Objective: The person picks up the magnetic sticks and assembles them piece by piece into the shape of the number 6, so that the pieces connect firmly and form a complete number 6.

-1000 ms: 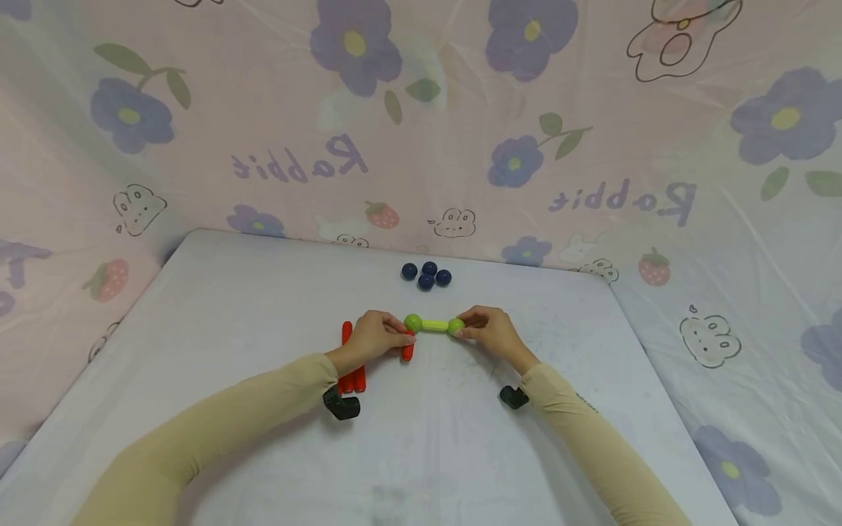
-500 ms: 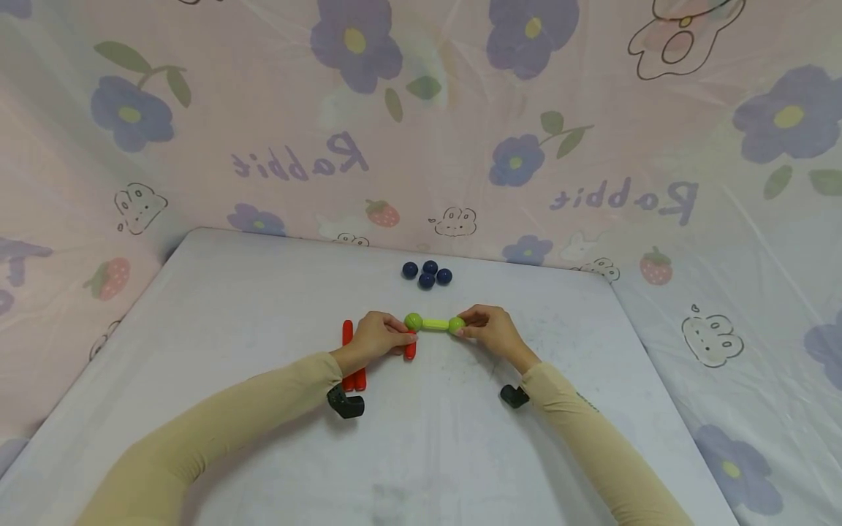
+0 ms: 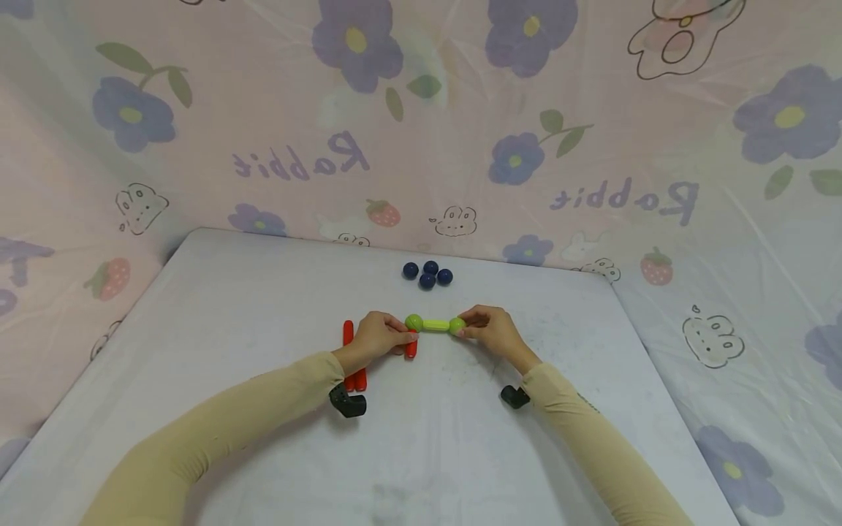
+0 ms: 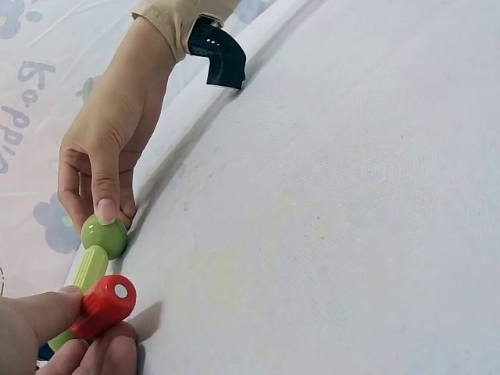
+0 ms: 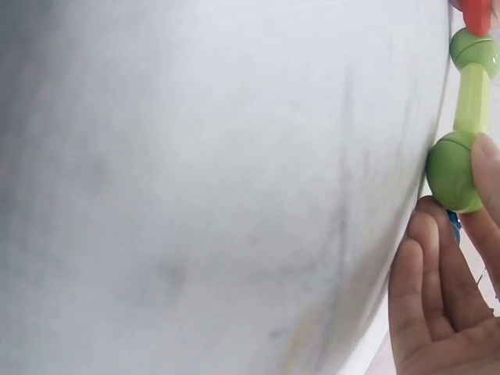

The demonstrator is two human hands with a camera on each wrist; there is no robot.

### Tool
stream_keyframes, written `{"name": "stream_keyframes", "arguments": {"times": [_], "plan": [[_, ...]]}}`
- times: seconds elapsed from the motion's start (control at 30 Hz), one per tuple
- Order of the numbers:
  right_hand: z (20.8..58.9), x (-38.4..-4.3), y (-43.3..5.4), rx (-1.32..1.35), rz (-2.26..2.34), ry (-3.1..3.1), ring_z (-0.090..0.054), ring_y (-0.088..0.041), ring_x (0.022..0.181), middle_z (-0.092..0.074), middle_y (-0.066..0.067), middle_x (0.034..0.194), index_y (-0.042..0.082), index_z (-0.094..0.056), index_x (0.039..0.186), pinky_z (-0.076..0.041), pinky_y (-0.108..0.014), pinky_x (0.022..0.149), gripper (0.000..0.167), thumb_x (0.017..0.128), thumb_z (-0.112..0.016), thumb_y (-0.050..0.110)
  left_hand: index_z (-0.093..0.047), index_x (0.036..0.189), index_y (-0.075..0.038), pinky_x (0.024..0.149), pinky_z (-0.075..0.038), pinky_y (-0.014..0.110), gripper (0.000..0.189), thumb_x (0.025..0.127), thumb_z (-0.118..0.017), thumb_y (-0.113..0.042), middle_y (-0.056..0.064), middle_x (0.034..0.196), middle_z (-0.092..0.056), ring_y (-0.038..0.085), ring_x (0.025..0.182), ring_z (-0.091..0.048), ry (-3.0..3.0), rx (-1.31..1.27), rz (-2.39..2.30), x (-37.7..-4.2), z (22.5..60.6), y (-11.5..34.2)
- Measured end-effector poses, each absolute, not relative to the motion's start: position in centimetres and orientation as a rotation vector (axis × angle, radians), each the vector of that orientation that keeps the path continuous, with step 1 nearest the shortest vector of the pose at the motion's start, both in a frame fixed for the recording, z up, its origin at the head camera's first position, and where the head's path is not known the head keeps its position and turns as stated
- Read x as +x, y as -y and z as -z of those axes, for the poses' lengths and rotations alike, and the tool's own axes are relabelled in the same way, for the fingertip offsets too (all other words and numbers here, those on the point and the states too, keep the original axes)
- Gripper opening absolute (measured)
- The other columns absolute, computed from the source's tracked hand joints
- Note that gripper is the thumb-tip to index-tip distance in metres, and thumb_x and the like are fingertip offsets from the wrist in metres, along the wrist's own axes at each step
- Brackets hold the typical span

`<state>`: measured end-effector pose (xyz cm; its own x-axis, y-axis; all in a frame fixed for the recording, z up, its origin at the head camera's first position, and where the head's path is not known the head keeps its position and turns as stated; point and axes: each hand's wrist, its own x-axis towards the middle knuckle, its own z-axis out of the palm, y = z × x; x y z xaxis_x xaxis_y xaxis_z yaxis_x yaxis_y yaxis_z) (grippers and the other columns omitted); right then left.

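the red stick (image 4: 109, 306) is gripped by the left hand (image 3: 376, 336), clamped between thumb and fingers, its pale-dotted end left sticking out toward the person. just beyond those fingertips, the near green ball (image 3: 414, 323) is met by the stick's other end, or almost; contact cannot be told for sure. from that ball a lime stick (image 3: 435, 326) is stretched across the gap between the two hands, and at its other end the far green ball (image 3: 457, 326) is pinched by the right hand (image 3: 492, 332), thumb on top, fingers tucked behind! more red sticks (image 3: 348, 332) are laid beside the left fingers, partly covered by that hand and its wrist. beyond both sets of fingertips, well apart from them, four dark blue balls (image 3: 427, 281) are clustered. everything is borne by the white tabletop (image 3: 447, 453), and a black device (image 3: 349, 402) is worn behind the left fingers.
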<state>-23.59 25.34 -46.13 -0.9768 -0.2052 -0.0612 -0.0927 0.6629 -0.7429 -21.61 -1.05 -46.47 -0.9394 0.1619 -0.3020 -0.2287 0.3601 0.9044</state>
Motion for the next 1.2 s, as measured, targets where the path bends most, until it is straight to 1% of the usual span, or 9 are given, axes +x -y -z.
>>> {"name": "stream_keyframes", "arguments": {"times": [0.17, 0.4, 0.73, 0.93, 1.2], "plan": [[46.23, -23.64, -25.36, -0.250, 1.211, -2.738, -0.070, -0.021, 0.097, -0.075, -0.010, 0.108, 0.011, -0.072, 0.112, -0.057, -0.034, 0.086, 0.032, 0.083, -0.080, 0.020, -0.069, 0.098, -0.004, 0.064, -0.059, 0.024, 0.028, 0.082, -0.081, -0.023, 0.009, 0.085, -0.073, 0.010, 0.063, -0.070, -2.307, -0.039, -1.563, -21.80, 46.50, 1.12], [46.13, -23.54, -25.31, -0.257, 1.224, -2.729, -0.071, -0.022, 0.098, -0.075, -0.011, 0.108, 0.010, -0.072, 0.112, -0.057, -0.034, 0.085, 0.031, 0.083, -0.080, 0.019, -0.070, 0.096, -0.003, 0.061, -0.057, 0.022, 0.030, 0.081, -0.083, -0.025, 0.009, 0.087, -0.072, 0.010, 0.061, -0.069, -2.344, -0.031, -1.508, -21.82, 46.43, 1.17], [46.22, -23.72, -25.34, -0.259, 1.222, -2.734, -0.070, -0.022, 0.098, -0.075, -0.010, 0.107, 0.011, -0.073, 0.111, -0.057, -0.034, 0.085, 0.031, 0.083, -0.080, 0.021, -0.069, 0.096, -0.004, 0.061, -0.056, 0.021, 0.031, 0.081, -0.082, -0.028, 0.008, 0.085, -0.072, 0.010, 0.062, -0.068, -2.377, -0.008, -1.475, -21.76, 46.17, 1.14], [46.35, -23.79, -25.48, -0.255, 1.207, -2.741, -0.071, -0.019, 0.096, -0.075, -0.009, 0.107, 0.012, -0.073, 0.111, -0.057, -0.029, 0.082, 0.031, 0.083, -0.081, 0.023, -0.069, 0.096, -0.005, 0.061, -0.051, 0.020, 0.034, 0.078, -0.085, -0.030, 0.007, 0.086, -0.072, 0.011, 0.064, -0.068, -2.382, -0.012, -1.446, -21.71, 45.95, 1.10], [46.15, -23.70, -25.53, -0.250, 1.201, -2.740, -0.071, -0.019, 0.097, -0.075, -0.010, 0.108, 0.011, -0.072, 0.112, -0.057, -0.026, 0.078, 0.032, 0.083, -0.080, 0.022, -0.071, 0.097, -0.004, 0.060, -0.054, 0.020, 0.032, 0.078, -0.085, -0.026, 0.008, 0.087, -0.073, 0.009, 0.061, -0.068, -2.366, 0.020, -1.466, -21.57, 46.03, 1.27]]}}
